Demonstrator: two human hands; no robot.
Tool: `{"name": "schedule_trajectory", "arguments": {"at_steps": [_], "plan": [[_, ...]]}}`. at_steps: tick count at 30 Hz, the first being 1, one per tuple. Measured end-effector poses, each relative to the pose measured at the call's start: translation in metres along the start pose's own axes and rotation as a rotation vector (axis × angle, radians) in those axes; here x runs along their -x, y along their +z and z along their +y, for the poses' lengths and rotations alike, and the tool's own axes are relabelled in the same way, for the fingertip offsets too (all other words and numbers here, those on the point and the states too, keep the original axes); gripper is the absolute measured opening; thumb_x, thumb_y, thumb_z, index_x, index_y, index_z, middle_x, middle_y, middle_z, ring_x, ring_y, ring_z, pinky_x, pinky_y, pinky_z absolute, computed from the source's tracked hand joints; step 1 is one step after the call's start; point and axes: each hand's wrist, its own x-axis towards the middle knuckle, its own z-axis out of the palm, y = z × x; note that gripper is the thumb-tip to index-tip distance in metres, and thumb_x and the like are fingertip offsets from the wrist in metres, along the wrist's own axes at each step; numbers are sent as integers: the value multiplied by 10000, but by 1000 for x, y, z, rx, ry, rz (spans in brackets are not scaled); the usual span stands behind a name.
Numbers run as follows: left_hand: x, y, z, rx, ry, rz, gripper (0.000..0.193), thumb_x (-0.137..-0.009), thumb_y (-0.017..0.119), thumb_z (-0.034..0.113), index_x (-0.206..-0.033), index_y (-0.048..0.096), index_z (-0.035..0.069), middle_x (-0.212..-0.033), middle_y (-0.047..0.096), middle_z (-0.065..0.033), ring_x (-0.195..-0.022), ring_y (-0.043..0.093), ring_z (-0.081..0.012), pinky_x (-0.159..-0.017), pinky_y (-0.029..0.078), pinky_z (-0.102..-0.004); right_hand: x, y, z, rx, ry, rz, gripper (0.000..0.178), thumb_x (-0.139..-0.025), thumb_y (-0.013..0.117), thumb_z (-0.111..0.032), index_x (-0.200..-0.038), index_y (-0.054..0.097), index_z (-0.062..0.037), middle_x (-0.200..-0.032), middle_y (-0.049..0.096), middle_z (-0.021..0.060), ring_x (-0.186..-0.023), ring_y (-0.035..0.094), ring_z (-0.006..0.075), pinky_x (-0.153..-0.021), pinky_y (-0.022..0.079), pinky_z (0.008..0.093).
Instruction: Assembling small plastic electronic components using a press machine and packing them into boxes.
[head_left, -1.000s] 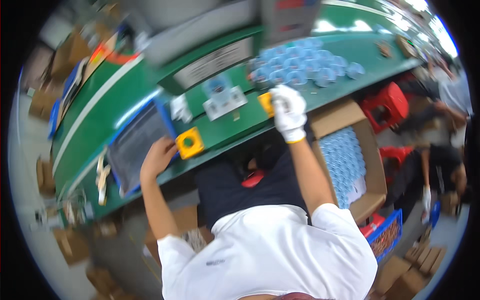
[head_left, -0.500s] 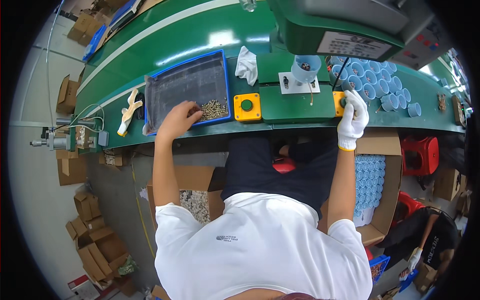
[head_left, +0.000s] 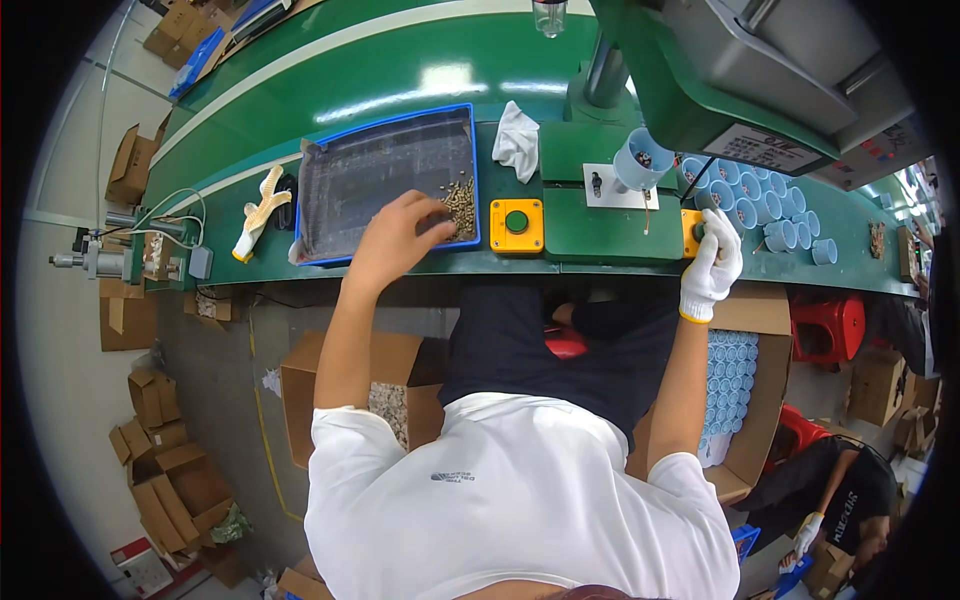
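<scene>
My left hand (head_left: pixel 402 238), bare, hovers over the right part of a blue-rimmed tray (head_left: pixel 325 262). Its fingers are bent and the thumb stands apart from them. Small brass-coloured metal parts (head_left: pixel 460 212) lie in a pile just beside the fingertips. My right hand (head_left: pixel 714 265) wears a white knit glove, its fingers curled closed against the right yellow button box (head_left: pixel 690 232). Between the hands, on the green machine base (head_left: pixel 600 235), a light blue cup (head_left: pixel 640 162) sits over a white plate (head_left: pixel 603 190), with dark parts inside and a thin wire hanging below.
Another yellow button box (head_left: pixel 516 226) with a green button stands left of the base. A white cloth (head_left: pixel 516 140) and a spare glove (head_left: pixel 262 212) lie on the bench. Several blue cups (head_left: pixel 780 236) stand at right. The machine head (head_left: pixel 720 110) overhangs the base.
My left hand has lifted slightly from the metal parts, its fingers clearer of the pile. The gloved right hand stays at the button box. The whole view has shifted a little.
</scene>
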Motion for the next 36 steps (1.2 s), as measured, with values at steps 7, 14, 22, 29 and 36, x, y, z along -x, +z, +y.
{"name": "schedule_trajectory", "arguments": {"at_steps": [7,14,22,29,36], "plan": [[25,54,6,-384,357,287,297,-885,869,320,-1036,745,96,-1006,667,-82,-917,679,-295,-778,557,-428,-1,6,-2,21,-20,-7,204,-1055,628,-82,-1137,766,44,-1206,815,188,-1218,745,388,-1084,554,467],[9,11,18,-438,620,592,185,-800,832,164,-867,678,86,-795,568,-60,-693,594,-283,-609,472,-410,-2,5,-4,22,-13,18,250,-1046,622,-76,-1192,780,51,-1251,796,208,-1194,752,364,-1040,574,427],[14,16,10,-346,635,690,161,-798,816,137,-867,690,63,-793,615,-71,-635,578,-286,-560,457,-404,1,6,-1,10,-60,10,238,-1060,612,-74,-1182,771,54,-1235,795,225,-1170,753,353,-1035,576,424],[7,-11,22,-376,612,724,212,-1000,698,181,-863,670,22,-787,643,-119,-631,619,-326,-546,477,-422,-2,3,-8,92,-78,-8,225,-1048,605,-55,-1158,766,57,-1226,802,218,-1200,748,386,-1077,558,450],[-5,-19,21,-370,647,851,227,-983,714,207,-824,651,58,-676,549,-60,-542,538,-266,-500,415,-387,-1,9,-11,52,-31,20,235,-1054,596,-47,-1170,770,60,-1231,801,214,-1211,744,386,-1080,559,453]]}}
